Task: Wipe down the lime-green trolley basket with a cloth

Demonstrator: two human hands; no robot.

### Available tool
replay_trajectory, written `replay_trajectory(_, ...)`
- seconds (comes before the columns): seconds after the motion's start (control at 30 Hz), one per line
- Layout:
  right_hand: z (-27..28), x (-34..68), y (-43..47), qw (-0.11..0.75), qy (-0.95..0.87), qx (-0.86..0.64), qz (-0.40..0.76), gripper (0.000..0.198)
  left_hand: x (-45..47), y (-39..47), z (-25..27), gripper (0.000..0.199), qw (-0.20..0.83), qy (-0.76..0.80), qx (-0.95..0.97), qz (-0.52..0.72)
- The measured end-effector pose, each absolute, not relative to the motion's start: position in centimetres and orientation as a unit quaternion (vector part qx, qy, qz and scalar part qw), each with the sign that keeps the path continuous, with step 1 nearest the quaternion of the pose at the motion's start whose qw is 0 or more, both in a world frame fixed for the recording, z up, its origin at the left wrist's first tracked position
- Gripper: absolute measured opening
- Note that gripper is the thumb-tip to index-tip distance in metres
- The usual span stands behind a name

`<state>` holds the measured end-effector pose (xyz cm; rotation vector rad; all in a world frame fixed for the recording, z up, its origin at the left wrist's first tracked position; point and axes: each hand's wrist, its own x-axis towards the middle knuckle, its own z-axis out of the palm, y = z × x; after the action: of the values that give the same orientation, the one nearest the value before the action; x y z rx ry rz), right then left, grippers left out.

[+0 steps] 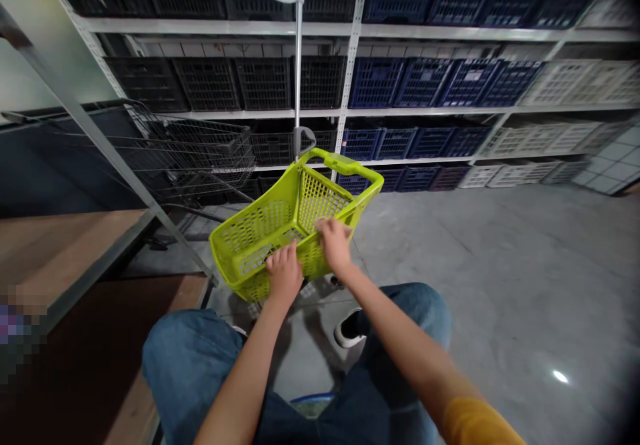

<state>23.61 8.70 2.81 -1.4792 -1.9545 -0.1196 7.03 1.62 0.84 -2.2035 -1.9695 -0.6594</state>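
In front of my knees stands a small lime-green plastic shopping cart with a perforated basket and a tall metal pole rising from its far side. My left hand grips the near side rim, its fingers curled over the edge. Farther along that same rim is my right hand, closer to the cart's handle. Its fingers are bent together and slightly blurred; a small pale patch shows at the fingertips, too unclear to name.
Behind the cart, metal shelves carry rows of black, blue and white plastic crates. A wire shopping cart stands at left, near wooden steps with a metal rail. Grey concrete floor stretches to the right.
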Motion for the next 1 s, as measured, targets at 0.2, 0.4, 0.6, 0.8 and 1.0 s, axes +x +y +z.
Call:
replay_trajectory(0.2, 2.4, 22.0, 7.1, 0.208, -0.841, -0.49, -0.096, 0.031, 5.5, 1.8, 2.5, 0.054, 0.029, -0.616, -0.766, -0.181)
replay_trajectory(0.4, 5.5, 30.5, 12.1, 0.246, -0.755, -0.586, -0.159, 0.03, -0.4, 1.5, 4.1, 0.036, -0.061, -0.659, -0.745, -0.082)
replay_trajectory(0.6, 2.0, 22.8, 9.2, 0.26, -0.758, -0.585, -0.124, 0.037, -4.7, -0.9, 2.7, 0.033, 0.018, -0.688, -0.722, -0.064)
replay_trajectory(0.8, -1.0, 14.0, 3.0, 0.278, -0.822, -0.496, -0.032, 0.046, -4.9, -1.2, 1.4, 0.033, 0.021, -0.712, -0.694, -0.109)
replay_trajectory(1.0, 0.1, 18.6, 5.2, 0.241, -0.872, -0.423, -0.05, 0.046, -3.6, -1.6, 0.8, 0.032, 0.033, -0.716, -0.68, -0.153)
